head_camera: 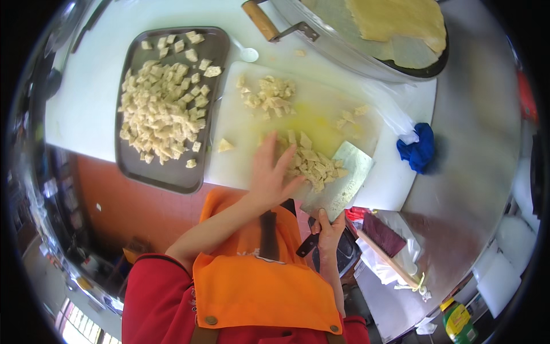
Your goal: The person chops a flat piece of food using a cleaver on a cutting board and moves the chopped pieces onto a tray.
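My right hand (328,232) grips a cleaver near its dark handle. The broad metal cleaver blade (343,176) lies flat at the lower right edge of a white cutting board (227,112). Beside the blade, cut pale dough-like pieces (316,163) are heaped, some against its left edge. My left hand (273,176) is spread at the left side of this heap, its fingers apart; whether the fingertips touch pieces is unclear. A second small pile of pieces (273,94) sits farther up the board. Many cubes (159,107) cover a dark tray (169,182) on the left.
A large round metal pan (343,56) with a wooden handle (260,19) holds a pale yellow sheet (399,21) at the top right. A blue cloth (416,148) lies right of the board. A white spoon (249,54) rests above it. A bench brush (384,241) lies lower right.
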Demonstrator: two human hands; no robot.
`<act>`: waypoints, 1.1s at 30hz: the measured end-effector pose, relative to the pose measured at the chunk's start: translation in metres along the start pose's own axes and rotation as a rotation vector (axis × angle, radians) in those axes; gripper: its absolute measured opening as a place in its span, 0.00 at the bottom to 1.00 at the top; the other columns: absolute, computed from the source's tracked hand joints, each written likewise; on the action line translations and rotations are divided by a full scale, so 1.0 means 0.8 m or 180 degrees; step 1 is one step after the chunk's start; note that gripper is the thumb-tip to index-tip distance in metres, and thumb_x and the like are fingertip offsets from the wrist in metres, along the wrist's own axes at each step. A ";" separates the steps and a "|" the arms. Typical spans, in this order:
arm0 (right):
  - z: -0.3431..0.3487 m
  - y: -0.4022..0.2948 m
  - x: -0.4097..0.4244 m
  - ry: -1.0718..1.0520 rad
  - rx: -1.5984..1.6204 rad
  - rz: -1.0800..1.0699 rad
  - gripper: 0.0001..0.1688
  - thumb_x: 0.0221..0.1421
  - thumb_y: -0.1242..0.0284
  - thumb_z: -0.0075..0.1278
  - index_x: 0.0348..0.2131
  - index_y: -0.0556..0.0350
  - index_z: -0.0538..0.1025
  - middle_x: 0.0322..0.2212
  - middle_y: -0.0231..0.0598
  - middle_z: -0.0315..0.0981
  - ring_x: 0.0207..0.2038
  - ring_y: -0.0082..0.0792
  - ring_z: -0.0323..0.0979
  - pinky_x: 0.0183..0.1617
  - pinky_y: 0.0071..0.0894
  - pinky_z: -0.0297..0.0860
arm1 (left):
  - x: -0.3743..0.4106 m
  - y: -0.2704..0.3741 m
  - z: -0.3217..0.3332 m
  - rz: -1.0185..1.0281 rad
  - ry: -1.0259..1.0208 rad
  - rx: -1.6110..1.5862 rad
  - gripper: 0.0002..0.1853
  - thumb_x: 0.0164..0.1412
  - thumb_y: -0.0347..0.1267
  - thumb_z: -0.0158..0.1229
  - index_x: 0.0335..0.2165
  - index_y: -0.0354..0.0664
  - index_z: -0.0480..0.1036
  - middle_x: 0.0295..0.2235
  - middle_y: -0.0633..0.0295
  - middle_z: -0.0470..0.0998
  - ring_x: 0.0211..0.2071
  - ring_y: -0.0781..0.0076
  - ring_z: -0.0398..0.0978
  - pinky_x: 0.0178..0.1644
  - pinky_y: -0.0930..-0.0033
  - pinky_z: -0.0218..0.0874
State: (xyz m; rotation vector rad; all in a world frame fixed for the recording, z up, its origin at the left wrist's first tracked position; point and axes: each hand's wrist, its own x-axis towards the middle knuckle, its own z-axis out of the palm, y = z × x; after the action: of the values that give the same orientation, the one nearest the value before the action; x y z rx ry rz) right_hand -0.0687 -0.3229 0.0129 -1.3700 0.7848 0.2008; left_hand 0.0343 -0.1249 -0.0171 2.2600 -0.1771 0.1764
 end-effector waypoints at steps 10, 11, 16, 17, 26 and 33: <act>0.064 -0.034 0.023 -0.0867 -0.0679 -0.0025 0.18 0.63 0.79 0.52 0.51 0.59 0.67 0.24 0.32 0.70 0.15 0.19 0.61 0.18 0.21 0.60 | 0.042 0.026 0.029 -0.0194 0.0532 -0.0892 0.43 0.46 0.41 0.73 0.60 0.44 0.68 0.65 0.40 0.57 0.64 0.37 0.58 0.66 0.43 0.51; 0.070 -0.039 0.021 -0.0940 -0.0740 -0.0026 0.20 0.62 0.79 0.52 0.52 0.60 0.66 0.24 0.32 0.70 0.15 0.19 0.61 0.19 0.21 0.60 | 0.039 0.022 0.023 -0.0233 0.0696 -0.0926 0.42 0.45 0.40 0.73 0.59 0.44 0.68 0.65 0.40 0.57 0.64 0.38 0.58 0.66 0.44 0.52; 0.125 -0.075 0.009 -0.1358 -0.1106 -0.0142 0.20 0.63 0.79 0.51 0.53 0.62 0.66 0.28 0.34 0.72 0.18 0.19 0.64 0.21 0.20 0.62 | 0.045 0.006 -0.032 -0.0389 0.1401 -0.0925 0.39 0.44 0.35 0.73 0.56 0.43 0.71 0.64 0.42 0.58 0.64 0.39 0.58 0.66 0.45 0.52; 0.139 -0.072 0.011 -0.1490 -0.1139 -0.0308 0.19 0.63 0.78 0.52 0.52 0.61 0.67 0.27 0.33 0.71 0.17 0.18 0.63 0.19 0.20 0.61 | 0.047 -0.001 -0.052 -0.0398 0.1528 -0.0757 0.38 0.44 0.34 0.72 0.56 0.43 0.71 0.64 0.42 0.59 0.64 0.38 0.58 0.65 0.45 0.53; 0.323 -0.060 0.000 -0.2572 -0.2155 -0.1341 0.12 0.63 0.74 0.52 0.44 0.63 0.69 0.26 0.57 0.77 0.28 0.54 0.78 0.31 0.43 0.71 | 0.003 -0.140 -0.224 -0.1194 0.2169 0.0833 0.30 0.55 0.29 0.65 0.57 0.39 0.70 0.67 0.43 0.55 0.66 0.41 0.56 0.67 0.43 0.52; 0.199 -0.083 0.033 -0.1238 -0.1589 -0.0517 0.10 0.61 0.73 0.56 0.38 0.62 0.74 0.25 0.35 0.76 0.25 0.25 0.72 0.29 0.31 0.69 | -0.013 -0.156 -0.234 -0.1272 0.1960 0.1357 0.28 0.58 0.29 0.65 0.57 0.41 0.71 0.68 0.46 0.55 0.68 0.45 0.53 0.68 0.48 0.50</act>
State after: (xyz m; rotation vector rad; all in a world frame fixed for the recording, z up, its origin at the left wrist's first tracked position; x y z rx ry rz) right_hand 0.0487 -0.1987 0.0490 -1.7832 0.3001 0.5442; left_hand 0.0348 0.0991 0.0065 2.4783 0.6887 0.7331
